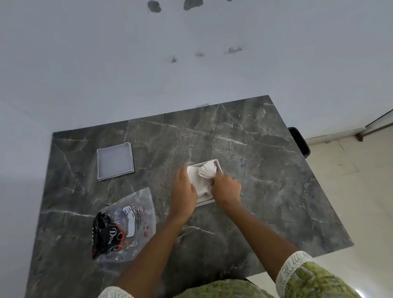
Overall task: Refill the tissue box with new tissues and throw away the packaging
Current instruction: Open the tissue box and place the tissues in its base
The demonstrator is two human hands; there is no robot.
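Tissue box (219,163): white, open-topped, standing near the middle of the bench (268,173), its near edge showing below the hands. Tissues (202,175): white stack lying inside the box, the far end fanned up in a ruffled bunch.

Left hand (184,194): palm down, fingers extended, pressed flat on the left part of the tissues; not closed around anything. Right hand (226,187): on the right part of the stack, fingers curled down onto the tissues at the box's right wall; whether it pinches them cannot be told.

Lid (115,161): white square tray shape, lying flat on the bench to the left of the box, well apart from it.

Packaging (125,226): crumpled clear plastic wrapper with black and red print, lying on the bench near the left forearm.

Bench: dark grey marble pattern with pale veins, set against a white wall (193,70).

Bin (299,141): black, partly visible past the bench's right edge, on the floor.
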